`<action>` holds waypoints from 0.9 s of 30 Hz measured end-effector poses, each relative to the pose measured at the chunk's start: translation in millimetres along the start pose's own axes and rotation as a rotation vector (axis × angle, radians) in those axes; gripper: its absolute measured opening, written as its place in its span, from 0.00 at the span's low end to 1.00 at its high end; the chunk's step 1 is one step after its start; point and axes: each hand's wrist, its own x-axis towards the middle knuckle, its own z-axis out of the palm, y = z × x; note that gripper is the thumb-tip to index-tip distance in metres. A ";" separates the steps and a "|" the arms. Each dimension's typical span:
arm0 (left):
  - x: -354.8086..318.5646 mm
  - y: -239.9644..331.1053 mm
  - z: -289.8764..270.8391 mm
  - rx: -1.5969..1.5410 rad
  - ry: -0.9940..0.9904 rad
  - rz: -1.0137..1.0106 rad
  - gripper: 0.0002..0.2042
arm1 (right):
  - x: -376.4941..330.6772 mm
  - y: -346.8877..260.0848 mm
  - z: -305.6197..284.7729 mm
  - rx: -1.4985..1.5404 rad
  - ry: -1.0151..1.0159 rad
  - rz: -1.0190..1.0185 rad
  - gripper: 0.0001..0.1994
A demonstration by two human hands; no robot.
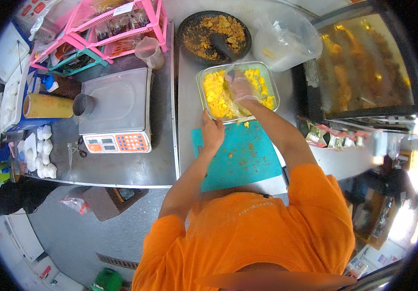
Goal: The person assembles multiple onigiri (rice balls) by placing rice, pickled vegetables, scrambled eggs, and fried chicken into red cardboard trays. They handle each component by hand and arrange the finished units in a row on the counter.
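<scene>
In the upper middle of the frame, a clear tray (276, 99) of yellow food (215, 92) stands on the worktop (186, 104). The left hand (213, 132) holds its near left corner; the gloved right hand (241, 87) is inside the food, grasping or not, one cannot tell. The work seems underway: the food is already in pieces, handling appears unfinished.

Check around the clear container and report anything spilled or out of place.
A small yellow bit sits just outside the clear container, by the teal board's far edge, apart from the yellow pieces inside. Brown crumbs are scattered across the board, so it looks messy. No damage stands out.
</scene>
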 end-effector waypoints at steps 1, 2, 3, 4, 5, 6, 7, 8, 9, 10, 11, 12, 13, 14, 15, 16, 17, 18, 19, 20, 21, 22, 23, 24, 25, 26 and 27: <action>-0.6 1.7 -1.8 -0.020 -0.003 0.034 0.30 | 1.8 -2.5 2.4 -0.027 -0.054 0.006 0.20; -0.8 3.3 -3.6 -0.043 -0.003 0.068 0.30 | 3.0 -5.2 2.8 -0.032 -0.072 -0.029 0.19; -1.0 4.1 -5.2 -0.081 -0.016 0.064 0.31 | 3.2 -6.6 0.9 -0.028 -0.135 -0.071 0.19; -0.6 4.8 -6.3 -0.119 -0.026 0.059 0.31 | 3.0 -8.5 -2.3 -0.026 -0.179 -0.127 0.19; -0.7 4.9 -7.5 -0.161 -0.052 0.053 0.32 | 3.4 -9.3 -7.9 -0.012 -0.270 -0.184 0.19; -0.7 4.7 -8.3 -0.136 -0.043 0.065 0.32 | 3.8 -9.5 -14.9 -0.022 -0.386 -0.198 0.19; -0.6 4.3 -8.6 -0.115 -0.054 0.079 0.33 | 6.3 -10.9 -21.7 -0.077 -0.413 -0.309 0.19; -1.0 3.6 -9.1 -0.075 -0.049 0.077 0.33 | 7.1 -11.9 -26.9 -0.158 -0.461 -0.382 0.19; -1.3 2.9 -8.9 -0.106 -0.067 0.062 0.33 | 8.0 -13.2 -31.0 -0.251 -0.506 -0.444 0.20; -1.9 1.9 -9.0 -0.121 -0.067 0.031 0.33 | 7.7 -14.3 -33.4 -0.323 -0.595 -0.460 0.20; -2.2 1.0 -9.0 -0.143 -0.071 0.011 0.33 | 6.7 -15.1 -34.2 -0.407 -0.683 -0.463 0.21; -2.3 0.3 -9.0 -0.153 -0.068 0.002 0.33 | 5.0 -16.1 -33.3 -0.454 -0.704 -0.499 0.22; -2.1 -0.5 -9.4 -0.168 -0.071 0.003 0.33 | 1.9 -16.1 -31.4 -0.462 -0.770 -0.510 0.24; -1.5 -0.7 -9.4 -0.195 -0.085 0.021 0.34 | -1.9 -16.4 -28.8 -0.431 -0.768 -0.556 0.25; -0.9 -1.2 -9.9 -0.191 -0.078 0.016 0.33 | -6.1 -15.6 -26.4 -0.429 -0.846 -0.579 0.27; 0.2 -1.4 -10.0 -0.203 -0.082 0.028 0.33 | -10.5 -14.8 -24.3 -0.404 -0.766 -0.579 0.28; 0.6 -1.7 -10.0 -0.211 -0.084 0.022 0.33 | -14.8 -13.4 -23.2 -0.412 -0.766 -0.563 0.29; 1.1 -1.9 -9.8 -0.203 -0.079 0.038 0.33 | -18.8 -11.8 -22.8 -0.445 -0.753 -0.539 0.30; 0.9 -1.4 -9.5 -0.181 -0.076 0.033 0.33 | -22.1 -10.3 -23.7 -0.400 -0.775 -0.589 0.30; 0.5 -0.9 -9.0 -0.153 -0.069 -0.003 0.32 | -24.6 -8.5 -25.1 -0.375 -0.781 -0.626 0.29; -0.2 0.1 -8.5 -0.154 -0.063 0.012 0.32 | -26.5 -7.0 -26.7 -0.347 -0.770 -0.668 0.28; -1.2 1.0 -7.9 -0.154 -0.055 -0.002 0.31 | -27.6 -4.7 -27.7 -0.343 -0.809 -0.653 0.27; -2.2 2.0 -7.2 -0.167 -0.052 -0.019 0.30 | -28.0 -1.7 -28.1 -0.337 -0.832 -0.639 0.27; -3.3 2.8 -6.8 -0.212 -0.053 -0.007 0.30 | -27.6 2.5 -27.9 -0.334 -0.854 -0.626 0.26; -4.1 3.2 -6.7 -0.270 -0.056 0.002 0.31 | -27.3 7.7 -26.2 -0.330 -0.823 -0.613 0.25; -4.8 3.5 -7.1 -0.355 -0.080 0.018 0.31 | -26.7 13.6 -23.7 -0.327 -0.791 -0.600 0.25; -5.0 3.3 -7.2 -0.322 -0.066 0.009 0.31 | -25.3 21.2 -20.9 -0.278 -0.789 -0.605 0.24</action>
